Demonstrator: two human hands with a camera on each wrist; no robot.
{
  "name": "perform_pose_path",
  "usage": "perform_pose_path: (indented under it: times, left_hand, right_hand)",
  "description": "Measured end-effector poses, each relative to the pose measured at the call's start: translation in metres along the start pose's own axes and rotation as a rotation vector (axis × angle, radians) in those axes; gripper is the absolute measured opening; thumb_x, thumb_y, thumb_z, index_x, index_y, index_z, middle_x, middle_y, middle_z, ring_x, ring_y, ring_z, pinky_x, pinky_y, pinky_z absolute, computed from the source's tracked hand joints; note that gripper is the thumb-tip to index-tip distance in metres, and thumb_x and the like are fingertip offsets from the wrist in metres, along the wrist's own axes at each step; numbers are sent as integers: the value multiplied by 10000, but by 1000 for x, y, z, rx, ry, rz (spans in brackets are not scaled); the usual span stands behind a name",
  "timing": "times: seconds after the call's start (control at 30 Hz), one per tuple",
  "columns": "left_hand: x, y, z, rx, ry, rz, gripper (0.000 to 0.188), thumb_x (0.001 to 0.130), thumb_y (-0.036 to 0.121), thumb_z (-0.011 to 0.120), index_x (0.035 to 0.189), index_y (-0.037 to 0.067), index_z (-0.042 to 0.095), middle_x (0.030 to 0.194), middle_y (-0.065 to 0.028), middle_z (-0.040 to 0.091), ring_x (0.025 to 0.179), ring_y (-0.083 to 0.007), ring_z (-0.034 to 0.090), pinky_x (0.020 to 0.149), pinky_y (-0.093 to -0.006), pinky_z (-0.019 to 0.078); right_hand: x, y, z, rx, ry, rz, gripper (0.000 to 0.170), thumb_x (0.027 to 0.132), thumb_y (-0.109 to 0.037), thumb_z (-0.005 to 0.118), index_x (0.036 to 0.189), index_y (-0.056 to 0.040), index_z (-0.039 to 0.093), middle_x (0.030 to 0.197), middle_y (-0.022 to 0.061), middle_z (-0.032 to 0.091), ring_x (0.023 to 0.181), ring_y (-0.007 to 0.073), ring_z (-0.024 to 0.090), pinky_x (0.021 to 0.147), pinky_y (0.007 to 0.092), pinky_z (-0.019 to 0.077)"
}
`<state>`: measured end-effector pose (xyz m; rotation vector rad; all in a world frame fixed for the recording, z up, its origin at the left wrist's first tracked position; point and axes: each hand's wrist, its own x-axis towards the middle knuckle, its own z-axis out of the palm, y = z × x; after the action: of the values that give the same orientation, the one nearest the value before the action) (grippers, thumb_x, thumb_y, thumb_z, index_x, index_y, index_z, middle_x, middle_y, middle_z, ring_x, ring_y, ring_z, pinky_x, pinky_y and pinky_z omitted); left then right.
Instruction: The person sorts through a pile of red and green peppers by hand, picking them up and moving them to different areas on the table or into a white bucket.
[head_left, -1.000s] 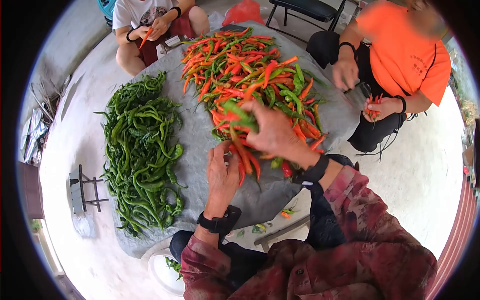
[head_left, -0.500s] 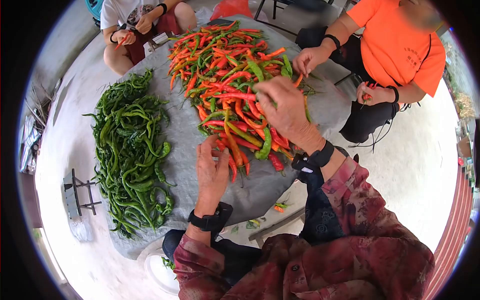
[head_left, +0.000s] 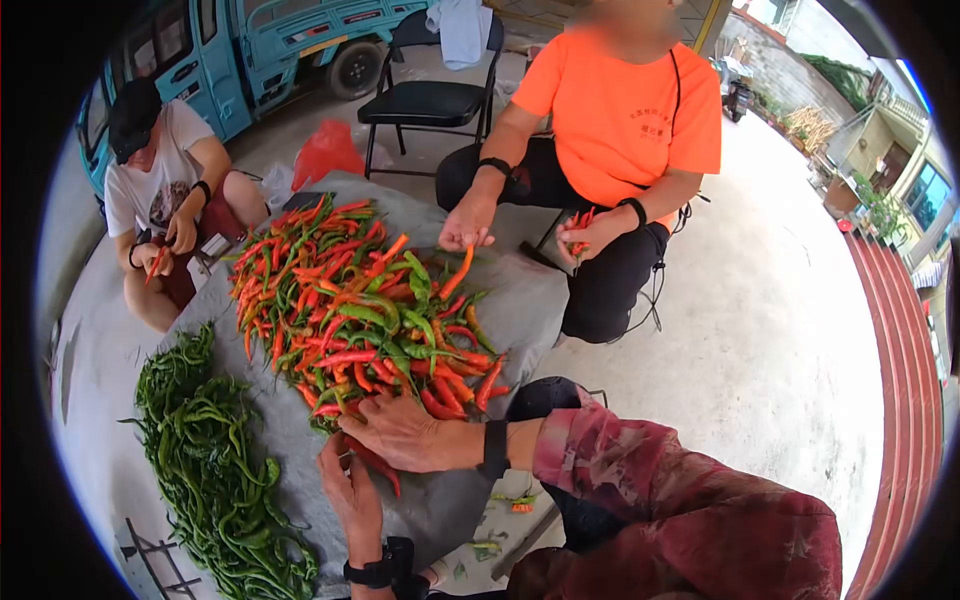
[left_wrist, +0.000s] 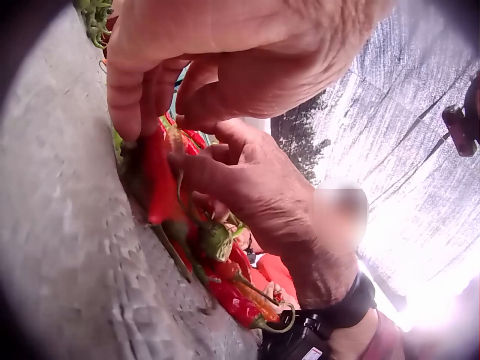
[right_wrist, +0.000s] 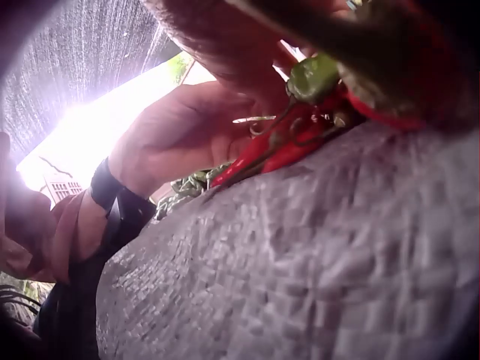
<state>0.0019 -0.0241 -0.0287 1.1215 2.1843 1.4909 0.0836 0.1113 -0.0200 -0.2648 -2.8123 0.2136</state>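
Note:
On the near edge of a pile of red, orange and green chili peppers (head_left: 345,325), both hands work close together. My left hand (head_left: 352,500) pinches a red chili pepper (left_wrist: 159,180) with its fingertips, low over the grey sheet (head_left: 300,470). Across it from the right comes my right hand (head_left: 405,432), its curled fingers gripping at the same pepper's side in the left wrist view. More red chilies (right_wrist: 281,156) and a withered green one (left_wrist: 216,241) lie under and around the fingers. The right fingertips are partly hidden in the right wrist view.
A long heap of green chilies (head_left: 215,470) covers the sheet's left side. Across it sits a person in an orange shirt (head_left: 620,110) holding chilies; another in a white shirt (head_left: 165,190) holds a red one. A black folding chair (head_left: 430,100) and red bag (head_left: 328,152) stand behind.
The right hand, with a green chili a second ago, has come down and left to the left hand at the pile's near edge. The head view has turned right.

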Motion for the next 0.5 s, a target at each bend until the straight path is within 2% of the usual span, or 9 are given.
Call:
perform_pose_path:
  times: [0.07, 0.17, 0.23, 0.3, 0.37, 0.4, 0.43, 0.47, 0.5]
  left_hand:
    - [-1, 3, 1, -16, 17, -32, 337, 891, -17, 484, 1228, -21, 506, 1103, -177, 543, 956, -299, 565, 827, -387, 462]
    - [0, 4, 0, -12, 23, -12, 335, 899, 1, 494, 1233, -23, 501, 1110, -173, 538, 950, -290, 565, 832, -389, 458]
    - [0, 1, -2, -3, -29, -76, 386, 897, 1, 484, 1283, -8, 489, 1188, -148, 557, 1013, -244, 582, 865, -346, 470]
    - [1, 3, 1, 19, -17, -52, 379, 902, 6, 483, 1280, -9, 494, 1185, -147, 562, 1016, -242, 581, 869, -345, 469]
    - [0, 3, -1, -2, 1, -30, 371, 907, 26, 489, 1277, -7, 504, 1186, -146, 569, 1027, -238, 579, 879, -348, 465]
    - [1, -1, -1, -41, 3, -38, 370, 909, 40, 494, 1276, -5, 507, 1190, -146, 569, 1036, -237, 577, 885, -350, 463]
    - [0, -5, 0, -50, 20, 0, 358, 900, 32, 508, 1256, -3, 519, 1158, -152, 577, 1006, -244, 581, 863, -346, 468]
    - [1, -8, 1, -54, 40, 39, 347, 890, 23, 522, 1236, -1, 531, 1126, -159, 584, 977, -250, 584, 840, -342, 473]
    - [2, -6, 0, -86, 31, -14, 342, 886, 22, 523, 1228, 1, 537, 1085, -147, 589, 943, -234, 584, 827, -337, 473]
  right_hand:
    - [-1, 3, 1, 48, 94, -66, 502, 803, -175, 619, 1272, -52, 489, 928, 161, 551, 857, 310, 587, 634, 418, 490]
    - [-8, -8, -7, -16, 4, -43, 557, 805, -158, 613, 1332, -73, 454, 946, 168, 541, 764, 312, 585, 605, 407, 488]
    - [-6, -4, -6, 30, 17, -46, 591, 797, -137, 608, 1358, -77, 434, 938, 169, 557, 753, 318, 597, 586, 408, 492]
    - [-5, 1, -5, 86, 31, -44, 625, 790, -115, 602, 1385, -80, 413, 930, 169, 573, 741, 325, 609, 568, 409, 497]
    - [7, 11, -2, 350, 233, -19, 682, 776, -68, 581, 1426, -101, 377, 951, 177, 624, 738, 326, 642, 536, 413, 504]
    - [9, 9, -30, 352, 83, 157, 720, 752, -25, 569, 1436, -109, 363, 996, 166, 656, 730, 322, 661, 535, 433, 514]
    - [10, 15, -30, 433, 240, 179, 707, 775, -64, 612, 1434, -123, 362, 1045, 173, 652, 677, 333, 664, 542, 420, 528]
    - [10, 20, -52, 613, 179, 262, 707, 801, -119, 655, 1440, -141, 354, 1077, 186, 643, 791, 302, 684, 661, 401, 553]
    - [20, 30, -51, 574, 416, 151, 721, 814, -152, 682, 1449, -158, 342, 1120, 196, 632, 914, 271, 676, 793, 365, 533]
